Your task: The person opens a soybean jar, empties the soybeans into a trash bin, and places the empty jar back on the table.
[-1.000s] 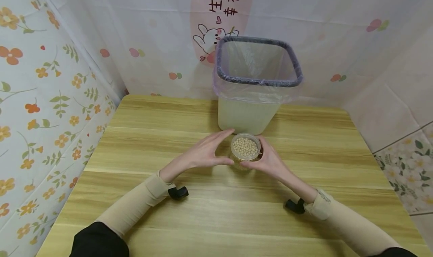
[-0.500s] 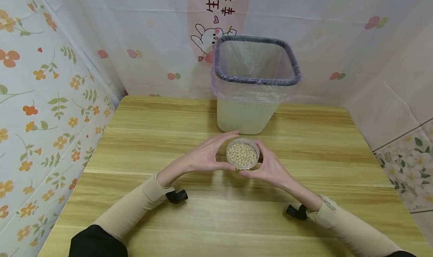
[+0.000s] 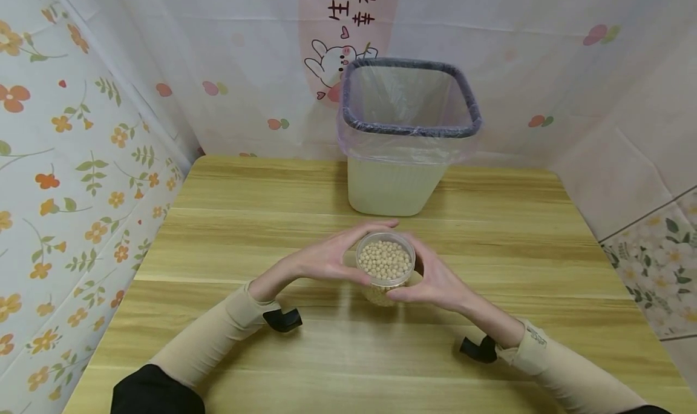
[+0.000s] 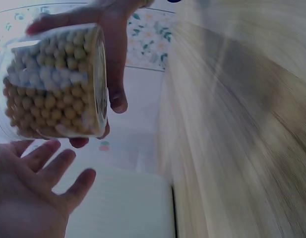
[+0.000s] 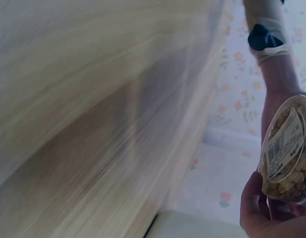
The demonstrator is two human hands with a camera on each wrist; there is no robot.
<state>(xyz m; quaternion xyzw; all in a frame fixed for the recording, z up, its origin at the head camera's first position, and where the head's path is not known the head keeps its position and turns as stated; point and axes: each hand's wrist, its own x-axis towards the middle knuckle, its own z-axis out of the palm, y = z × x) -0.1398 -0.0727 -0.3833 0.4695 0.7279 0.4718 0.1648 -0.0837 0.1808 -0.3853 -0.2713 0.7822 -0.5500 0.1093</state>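
Between my hands is a clear round jar point(image 3: 385, 260) filled with small tan beans, upright with its top facing the head camera. My right hand point(image 3: 438, 281) grips its right side, thumb in front and fingers behind. From the left, my left hand point(image 3: 327, 261) curves round it, thumb at the front wall, fingertips past the back rim. The left wrist view shows a gap between the jar's base point(image 4: 100, 82) and the tabletop. In that view the left fingers point(image 4: 58, 168) are spread below the jar. A white barcode label point(image 5: 286, 144) on the base shows in the right wrist view.
A pale bin point(image 3: 397, 187) with a dark rim and a thin purplish liner stands at the back of the wooden table point(image 3: 261, 353), just beyond the jar. Patterned cloths point(image 3: 234, 63) hang behind and on the left. Black bands with short black pieces point(image 3: 283, 320) are at both wrists.
The jar has come away from the bin toward me and rises off the table, in the right hand. My left hand has closed the gap to it, its fingers now farther round the back.
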